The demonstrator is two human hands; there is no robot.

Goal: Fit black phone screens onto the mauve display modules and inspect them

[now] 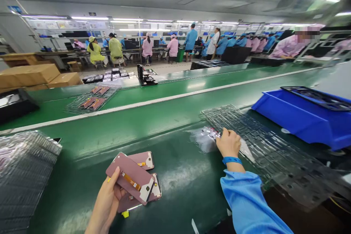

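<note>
My left hand (108,193) grips a pinkish-brown phone screen panel (131,177) by its lower left edge, tilted, with an orange flex cable and a white end strip facing up. Under and behind it lie more such panels, one a lower panel (157,189) and one a rear panel (146,159). A small yellow tab (125,214) shows beside them. My right hand (229,142) has its fingers curled down at a clear plastic bag (203,139) with small shiny, reddish bits at its edge. What sits between those fingertips is hidden. Clear plastic trays (263,146) lie just right of that hand.
A tall stack of clear trays (24,175) stands at left. Across the green belt (164,102), a tray holds several brown panels (94,103). A blue bin (296,117) with a black frame on top is at right. A co-worker in pink (290,45) leans in beyond.
</note>
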